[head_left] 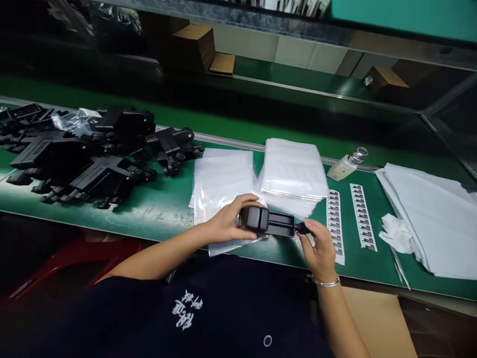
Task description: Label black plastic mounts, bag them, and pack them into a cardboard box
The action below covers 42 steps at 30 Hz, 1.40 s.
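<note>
A black plastic holder (282, 223) with a long slotted channel is held between my two hands over the front of the bench. Its thick, padded-looking left end sits in the grip of my left hand (233, 219), thumb below and fingers above. At the other end, my right hand (318, 243) pinches the small black end piece (301, 228) between thumb and fingers. Underneath lie clear plastic bags (223, 174), and a thicker stack of bags (293, 169) is just behind. Two strips of printed labels (363, 216) lie to the right.
Several similar black holders (100, 174) are piled at the left. A bottle with a metal top (346, 165) stands behind the labels. Tweezers (400, 268), crumpled tissue (397, 233) and white sheets (436, 223) lie at the right. A shelf edge (261, 30) crosses above the bench.
</note>
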### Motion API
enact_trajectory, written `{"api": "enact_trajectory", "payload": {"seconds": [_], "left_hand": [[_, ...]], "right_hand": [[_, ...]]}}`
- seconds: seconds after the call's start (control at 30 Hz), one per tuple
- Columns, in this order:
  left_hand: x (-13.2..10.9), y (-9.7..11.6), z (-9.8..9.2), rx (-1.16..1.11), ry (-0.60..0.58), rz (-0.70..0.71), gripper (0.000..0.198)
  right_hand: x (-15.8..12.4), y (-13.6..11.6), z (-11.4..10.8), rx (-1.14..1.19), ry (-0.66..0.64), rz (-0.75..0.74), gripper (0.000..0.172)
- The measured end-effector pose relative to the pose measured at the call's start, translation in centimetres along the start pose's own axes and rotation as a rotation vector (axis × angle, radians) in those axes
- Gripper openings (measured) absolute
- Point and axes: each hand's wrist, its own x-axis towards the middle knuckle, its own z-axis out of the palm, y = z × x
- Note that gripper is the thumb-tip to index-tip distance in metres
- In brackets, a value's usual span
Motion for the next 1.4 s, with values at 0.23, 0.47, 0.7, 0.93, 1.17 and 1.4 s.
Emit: {"api": "enact_trajectory", "payload": {"seconds": [0.23, 0.47, 0.7, 0.93, 1.17, 1.4], "left_hand": [[-0.7, 0.0, -1.2, 0.245, -0.068, 0.396, 0.064], [-1.7, -0.8, -1.5, -0.383, 0.183, -0.328, 0.075], [-2.2, -0.4, -2.6, -0.276, 0.183, -0.357, 0.074], [-2.7, 0.6, -3.4, 0.111, -0.013, -0.081, 0.062], [-0.8, -0.9, -1.2, -0.359, 0.395, -0.445, 0.065], [0.7, -1.3, 0.6, -0.485, 0.357, -0.481, 0.062]], "right_hand": [[0.0, 0.0, 1.0, -0.074, 0.073, -0.052, 0.055], [1.6, -1.2, 0.0, -0.154, -0.140, -0.290, 0.042], [3.7, -2.9, 0.8, 0.250, -0.282, 0.149, 0.018], [4.9, -3.0, 2.1, 1.072, -0.423, 1.172, 0.027], [3.4, -2.8, 2.7, 0.755, -0.172, 0.940, 0.041], [2.0, -2.4, 4.2, 0.741, -0.032, 0.986, 0.035]]}}
